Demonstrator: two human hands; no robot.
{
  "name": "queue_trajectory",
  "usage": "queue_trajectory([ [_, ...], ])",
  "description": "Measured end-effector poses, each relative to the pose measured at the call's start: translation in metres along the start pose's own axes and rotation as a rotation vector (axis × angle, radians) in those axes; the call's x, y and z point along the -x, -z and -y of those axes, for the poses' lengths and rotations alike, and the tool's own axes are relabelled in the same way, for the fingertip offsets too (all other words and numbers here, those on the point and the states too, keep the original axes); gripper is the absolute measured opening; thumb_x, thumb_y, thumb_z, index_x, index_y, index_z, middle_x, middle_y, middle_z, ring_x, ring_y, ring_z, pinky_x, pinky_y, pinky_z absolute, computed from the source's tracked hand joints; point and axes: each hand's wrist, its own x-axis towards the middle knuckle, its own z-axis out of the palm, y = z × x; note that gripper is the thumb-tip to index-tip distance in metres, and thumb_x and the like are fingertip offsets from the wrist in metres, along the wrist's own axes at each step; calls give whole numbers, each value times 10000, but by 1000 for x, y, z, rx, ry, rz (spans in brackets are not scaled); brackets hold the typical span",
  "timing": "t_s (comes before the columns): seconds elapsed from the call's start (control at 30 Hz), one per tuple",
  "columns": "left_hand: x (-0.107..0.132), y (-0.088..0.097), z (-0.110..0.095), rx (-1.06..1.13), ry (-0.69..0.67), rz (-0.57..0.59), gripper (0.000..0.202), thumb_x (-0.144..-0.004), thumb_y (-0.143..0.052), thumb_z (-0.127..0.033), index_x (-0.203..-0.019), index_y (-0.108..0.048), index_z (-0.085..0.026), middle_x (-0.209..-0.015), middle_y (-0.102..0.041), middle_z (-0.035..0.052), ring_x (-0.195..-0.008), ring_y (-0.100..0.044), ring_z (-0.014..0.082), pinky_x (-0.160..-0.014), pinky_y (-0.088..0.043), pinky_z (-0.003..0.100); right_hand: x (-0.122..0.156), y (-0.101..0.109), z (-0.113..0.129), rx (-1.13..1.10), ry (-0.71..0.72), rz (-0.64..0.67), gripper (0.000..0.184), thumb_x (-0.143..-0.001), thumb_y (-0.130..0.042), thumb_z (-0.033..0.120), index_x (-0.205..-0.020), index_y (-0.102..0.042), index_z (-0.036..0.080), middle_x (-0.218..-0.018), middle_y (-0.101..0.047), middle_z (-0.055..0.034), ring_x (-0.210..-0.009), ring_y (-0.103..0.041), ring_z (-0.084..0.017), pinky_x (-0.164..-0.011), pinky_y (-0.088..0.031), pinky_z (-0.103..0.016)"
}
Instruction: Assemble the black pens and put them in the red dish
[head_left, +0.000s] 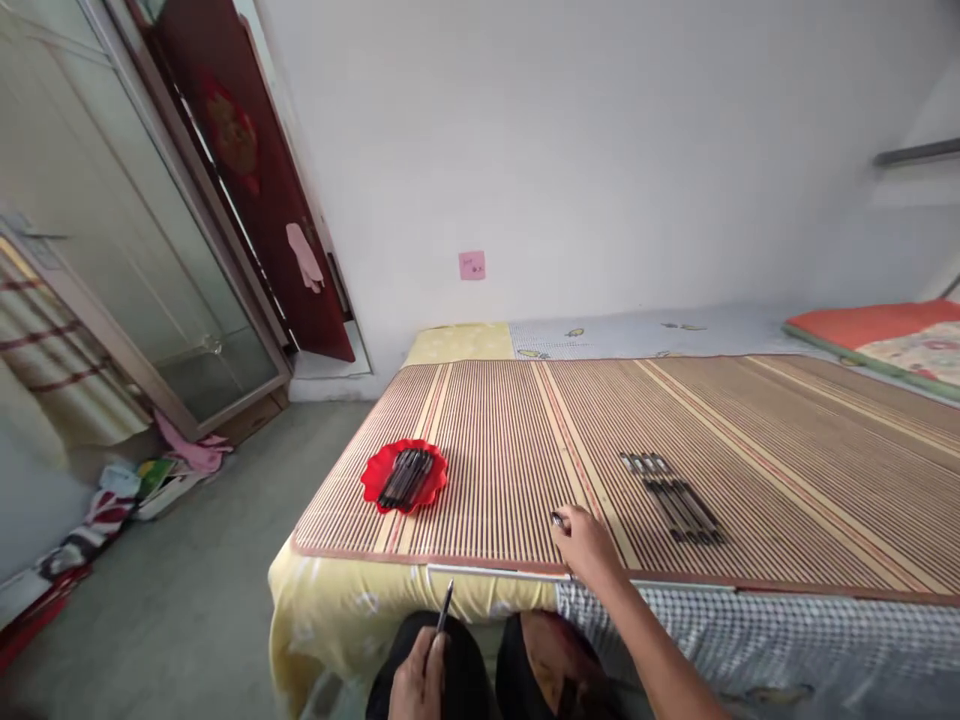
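My left hand (pixel 418 680) sits low over my lap, fingers closed round a dark pen (pixel 445 607) that points up. My right hand (pixel 585 545) rests on the near edge of the striped bamboo mat (pixel 510 440), its fingers pinched on a small dark piece, perhaps a pen cap (pixel 556 519). A red scalloped dish (pixel 376 482) holding several dark pens lies on the mat to the left. A row of several pens (pixel 671 495) lies side by side on the mat to the right of my right hand.
The mat covers a bed with a yellow sheet (pixel 330 610) and a checked cloth (pixel 750 630). An orange cushion (pixel 870 325) lies at the far right. A dark red door (pixel 247 180) and glass cabinet (pixel 127 260) stand left, with clutter on the floor (pixel 120 500).
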Motion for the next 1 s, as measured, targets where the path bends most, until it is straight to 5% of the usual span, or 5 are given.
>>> queue_trajectory([
  [0.17,6,6,-32,51,114,36,647,-918,-398,-784,-736,-636,-210,-616,-562,-4,-568,-524,170,-557,-445,251,42,-9,12,-397,20,113,237,-774,-598,442,-827,-630,214,-765,-752,-72,-744,-739,-263,-692,-582,-355],
  [0.3,9,7,-42,110,123,57,640,-908,-425,-784,-785,-659,-201,-624,-537,-10,-591,-496,175,-584,-441,259,66,-32,35,-645,-11,142,469,-774,-631,577,-1042,-615,192,-825,-759,-82,-743,-758,-267,-616,-615,-358],
  [0.6,13,10,-43,211,160,127,631,-905,-443,-778,-780,-652,-196,-608,-438,-34,-572,-420,156,-539,-353,250,79,-71,70,-840,-30,169,482,-744,-760,519,-1070,-654,181,-943,-766,-105,-821,-754,-263,-689,-632,-370],
  [1.0,15,11,-49,274,185,161,633,-901,-447,-780,-788,-644,-189,-623,-437,-29,-593,-412,157,-550,-348,252,80,-76,74,-836,-21,250,449,-737,-774,505,-1044,-662,197,-948,-762,-96,-833,-740,-254,-705,-611,-354],
])
